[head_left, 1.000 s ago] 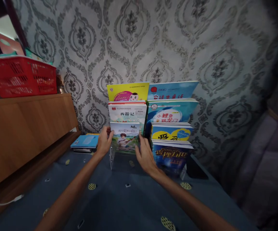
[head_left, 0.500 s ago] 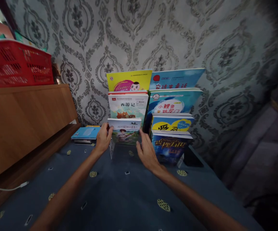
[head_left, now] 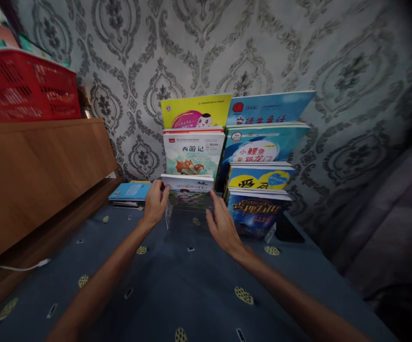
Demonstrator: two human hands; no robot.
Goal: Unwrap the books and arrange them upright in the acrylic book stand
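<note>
A thin book (head_left: 189, 192) with a figure and landscape on its cover stands upright in the front left slot of a clear stepped book rack (head_left: 167, 219). My left hand (head_left: 156, 202) grips its left edge, thumb in front and fingers curled. On the other side, my right hand (head_left: 224, 225) holds the right edge with its fingertips. Directly behind is a white picture book (head_left: 195, 152), with a yellow book (head_left: 196, 107) at the back. The right column holds a blue book (head_left: 272, 107), a teal book (head_left: 263, 142), a yellow-and-blue book (head_left: 259, 176) and a dark blue book (head_left: 257, 213).
Flat on the dark patterned cloth (head_left: 163, 285) lies a small pile of books (head_left: 129, 191) at left. A black flat object (head_left: 289, 230) rests right of the rack. A red basket (head_left: 27, 85) sits on a wooden cabinet (head_left: 45, 175); a white cable (head_left: 20, 268) lies below.
The view has shifted slightly, so the rack and books appear a little higher and further right. Both hands keep their places at the thin book's edges.
</note>
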